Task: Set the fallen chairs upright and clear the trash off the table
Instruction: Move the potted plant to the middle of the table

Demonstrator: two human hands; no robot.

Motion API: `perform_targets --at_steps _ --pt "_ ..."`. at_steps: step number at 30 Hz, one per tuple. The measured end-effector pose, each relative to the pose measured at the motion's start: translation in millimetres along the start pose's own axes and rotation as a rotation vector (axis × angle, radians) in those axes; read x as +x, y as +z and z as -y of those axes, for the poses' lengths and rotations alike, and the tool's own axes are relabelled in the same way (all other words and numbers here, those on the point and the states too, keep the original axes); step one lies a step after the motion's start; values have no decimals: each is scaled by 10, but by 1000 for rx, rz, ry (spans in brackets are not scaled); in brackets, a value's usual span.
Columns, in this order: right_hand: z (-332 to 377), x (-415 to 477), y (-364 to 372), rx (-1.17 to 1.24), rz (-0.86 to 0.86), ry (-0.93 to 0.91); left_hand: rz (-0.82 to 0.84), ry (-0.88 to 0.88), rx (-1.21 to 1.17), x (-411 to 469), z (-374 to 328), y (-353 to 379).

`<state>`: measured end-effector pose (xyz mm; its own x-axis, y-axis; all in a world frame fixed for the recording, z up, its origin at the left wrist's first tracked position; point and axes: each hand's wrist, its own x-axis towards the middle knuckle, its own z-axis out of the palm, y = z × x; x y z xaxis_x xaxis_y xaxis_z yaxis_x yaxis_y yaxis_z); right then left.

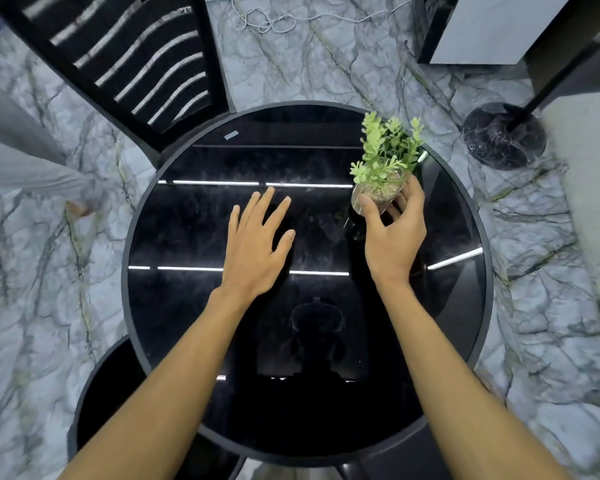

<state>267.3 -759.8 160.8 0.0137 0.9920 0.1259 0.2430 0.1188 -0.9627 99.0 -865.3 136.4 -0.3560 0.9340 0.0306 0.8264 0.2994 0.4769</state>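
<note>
A round black glossy table (pixel 174 306) fills the middle of the view. My right hand (pixel 394 237) grips a small clear glass pot with a green plant (pixel 385 157), tilted, just above the table's right part. Fingers spread, my left hand (pixel 257 244) hovers flat over the table's centre and holds nothing. A black chair with a slatted back (pixel 125 60) stands at the table's far left edge. No trash shows on the tabletop.
A second round black surface (pixel 108 393) sits low at the near left. A floor lamp's round base (pixel 503 136) stands at the right. White cable (pixel 267 22) lies on the marble floor beyond. Another person's grey-trousered leg (pixel 32 168) is at the left.
</note>
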Motion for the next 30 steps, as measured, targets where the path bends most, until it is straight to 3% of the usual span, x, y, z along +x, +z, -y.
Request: perform_targets --at_steps 12,30 --pt "193 -953 214 -4 147 -12 -9 -91 -13 -932 473 -254" --pt "64 -1133 323 -4 154 37 5 -75 74 -1074 585 -28"
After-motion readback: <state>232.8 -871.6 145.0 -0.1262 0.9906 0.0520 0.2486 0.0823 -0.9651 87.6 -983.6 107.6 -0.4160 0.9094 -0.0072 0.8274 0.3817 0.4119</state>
